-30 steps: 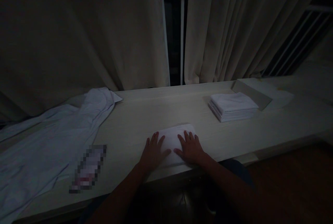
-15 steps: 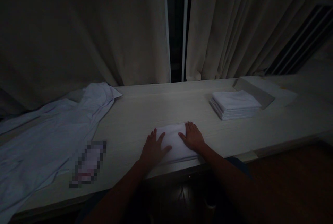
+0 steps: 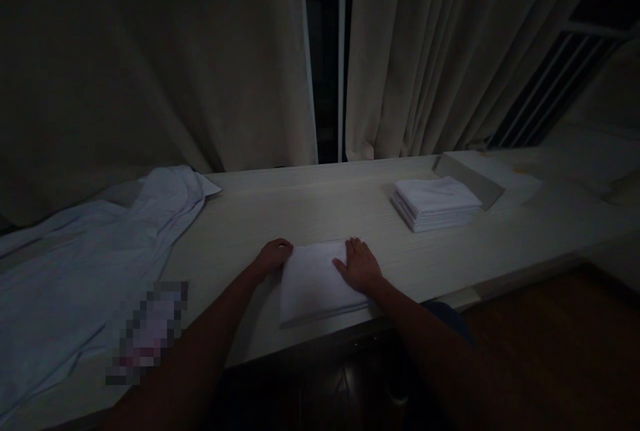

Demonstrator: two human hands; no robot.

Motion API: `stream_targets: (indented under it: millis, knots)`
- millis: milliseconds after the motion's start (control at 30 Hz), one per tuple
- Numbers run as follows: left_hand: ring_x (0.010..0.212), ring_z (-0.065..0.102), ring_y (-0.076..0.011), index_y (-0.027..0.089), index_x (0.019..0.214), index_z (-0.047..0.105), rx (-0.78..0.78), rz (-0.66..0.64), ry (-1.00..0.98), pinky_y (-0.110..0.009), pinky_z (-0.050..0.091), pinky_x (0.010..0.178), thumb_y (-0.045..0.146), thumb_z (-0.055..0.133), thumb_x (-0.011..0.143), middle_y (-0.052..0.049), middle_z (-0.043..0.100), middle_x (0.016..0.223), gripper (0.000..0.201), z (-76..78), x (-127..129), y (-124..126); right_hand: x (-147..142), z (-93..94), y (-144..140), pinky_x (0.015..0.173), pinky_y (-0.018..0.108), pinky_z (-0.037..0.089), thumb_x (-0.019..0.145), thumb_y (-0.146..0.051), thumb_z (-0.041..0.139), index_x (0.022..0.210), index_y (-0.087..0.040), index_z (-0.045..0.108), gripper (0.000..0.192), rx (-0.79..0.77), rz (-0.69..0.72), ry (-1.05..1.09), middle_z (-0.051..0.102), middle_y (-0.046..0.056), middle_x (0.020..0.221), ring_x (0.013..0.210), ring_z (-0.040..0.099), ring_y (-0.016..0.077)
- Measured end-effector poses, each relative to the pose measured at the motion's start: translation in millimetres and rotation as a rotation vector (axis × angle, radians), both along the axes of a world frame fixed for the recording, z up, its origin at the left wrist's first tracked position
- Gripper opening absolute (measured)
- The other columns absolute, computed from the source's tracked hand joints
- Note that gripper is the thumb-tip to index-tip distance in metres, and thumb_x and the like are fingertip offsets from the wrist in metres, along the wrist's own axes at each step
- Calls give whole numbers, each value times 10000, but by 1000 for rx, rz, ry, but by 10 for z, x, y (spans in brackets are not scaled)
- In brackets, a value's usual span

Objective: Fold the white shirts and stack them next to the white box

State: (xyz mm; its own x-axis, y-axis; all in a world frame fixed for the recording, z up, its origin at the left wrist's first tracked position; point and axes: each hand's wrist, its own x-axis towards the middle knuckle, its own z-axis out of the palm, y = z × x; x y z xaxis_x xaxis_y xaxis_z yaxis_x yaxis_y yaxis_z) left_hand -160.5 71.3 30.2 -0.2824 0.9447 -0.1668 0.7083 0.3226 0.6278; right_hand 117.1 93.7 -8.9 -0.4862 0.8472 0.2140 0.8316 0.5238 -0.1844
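A folded white cloth (image 3: 320, 281) lies flat near the front edge of the table, directly before me. My left hand (image 3: 273, 256) is at its far left corner, fingers bent together and closed at the cloth's edge; the thumb is hard to make out in the dim light. On the cloth's right side, my right hand (image 3: 361, 267) rests palm down with fingers stretched out and thumb apart. Farther back to the right stands a neat stack of folded white cloths (image 3: 435, 203), untouched by either hand.
Loose white garments (image 3: 100, 244) spread over the table's left end. A pixelated item (image 3: 149, 334) lies near my left forearm. Behind the stack is a flat grey-white board or packet (image 3: 470, 177). Curtains (image 3: 240, 71) hang along the back of the pale table (image 3: 300, 201).
My left hand has slid off the cloth's top to its far left corner, its fingers going from spread to bent. The right hand stays flat on the cloth. The view has shifted slightly right.
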Motion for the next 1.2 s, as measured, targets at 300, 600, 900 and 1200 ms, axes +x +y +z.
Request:
stream_targets:
  millis: [300, 600, 900, 1200]
  knots:
    - [504, 513, -150, 201, 806, 585, -212, -170, 44, -274, 389, 502, 655, 450, 758, -14, 542, 576, 476, -34, -149, 92, 7, -52, 26, 1159, 447, 144, 942, -616, 266, 1420, 2, 381, 790, 29, 24, 65, 381, 237, 1465, 1398, 285, 318]
    - [767, 589, -192, 187, 834, 583, -121, -236, 232, -286, 404, 661, 529, 478, 774, -72, 646, 825, 363, -137, -220, 191, 16, -58, 36, 1162, 463, 143, 941, -610, 290, 1422, -30, 392, 760, 15, 56, 89, 386, 222, 1467, 1402, 277, 314]
    - [875, 632, -217, 162, 1151, 577, 63, -197, 328, -340, 458, 779, 415, 441, 835, -104, 685, 965, 428, -65, -127, -6, 9, -84, 45, 1159, 463, 149, 936, -626, 281, 1424, -34, 390, 775, 14, 42, 84, 384, 219, 1469, 1399, 285, 311]
    - [1449, 146, -349, 91, 1443, 342, 210, -402, 502, -487, 205, 1151, 749, 398, 782, -189, 229, 1560, 934, -312, 472, -655, 15, -61, 44, 1159, 451, 137, 935, -637, 246, 1430, -35, 381, 791, 0, 44, 57, 366, 213, 1482, 1406, 270, 305]
